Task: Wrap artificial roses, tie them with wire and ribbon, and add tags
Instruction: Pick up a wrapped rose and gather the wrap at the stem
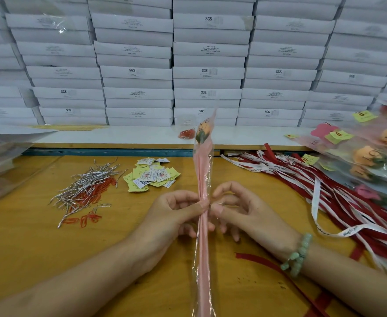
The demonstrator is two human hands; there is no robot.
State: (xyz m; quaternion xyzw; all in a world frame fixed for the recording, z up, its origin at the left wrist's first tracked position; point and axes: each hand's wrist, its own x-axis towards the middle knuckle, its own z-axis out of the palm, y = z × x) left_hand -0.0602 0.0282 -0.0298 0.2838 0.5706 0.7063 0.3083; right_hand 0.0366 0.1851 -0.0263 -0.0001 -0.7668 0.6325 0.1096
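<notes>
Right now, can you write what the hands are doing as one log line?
step: tying wire | left hand: grips wrapped rose | right hand: pinches wire tie against wrap

Bare forearms, a pale green bead bracelet point(298, 255) on the right wrist.

The clear plastic sleeve point(202, 170) around the orange artificial rose point(202, 131) is glossy and crinkled, with matt pink paper point(203, 248) inside. The heap of silver wire ties point(89, 181) glitters like metal. The yellow paper tags point(152, 176) are matt, the red and white ribbons point(302, 179) smooth, the yellow-brown wooden tabletop point(39, 236) slightly shiny, the white cardboard boxes point(208, 49) dull.
</notes>
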